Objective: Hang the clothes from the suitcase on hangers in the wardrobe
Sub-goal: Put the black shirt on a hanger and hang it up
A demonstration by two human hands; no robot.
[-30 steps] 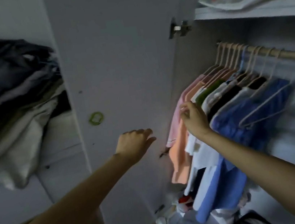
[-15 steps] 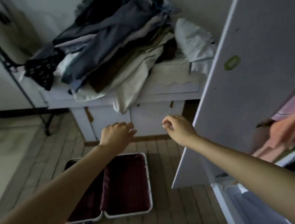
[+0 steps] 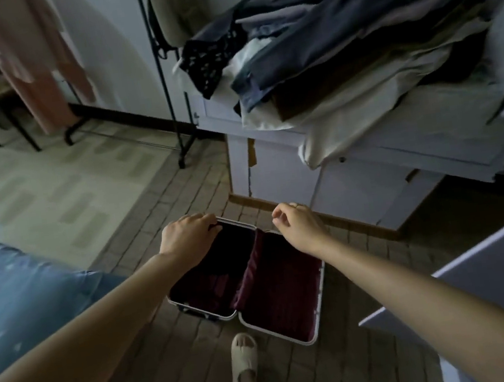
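Observation:
An open suitcase [image 3: 320, 291] with a silver rim and dark red lining lies flat on the brick floor, low in the middle of the view. Its two halves look dark inside, and I cannot make out any garment in them. My left hand [image 3: 186, 239] hovers over the far corner of the left half with its fingers loosely curled, holding nothing. My right hand [image 3: 297, 226] hangs over the far edge of the right half, also loosely curled and holding nothing. The wardrobe's rail and hangers are out of view.
A white wardrobe door [image 3: 490, 283] juts in at the lower right. Behind the suitcase a white cabinet [image 3: 276, 168] bears a heap of clothes [image 3: 351, 31]. A black garment rack [image 3: 164, 83] stands at the back, a blue bed [image 3: 21, 288] on the left, my slippered foot [image 3: 244, 366] below.
The view swung left and down from the wardrobe's hanging clothes to the suitcase. My right hand left the hangers. Both arms now reach over the suitcase.

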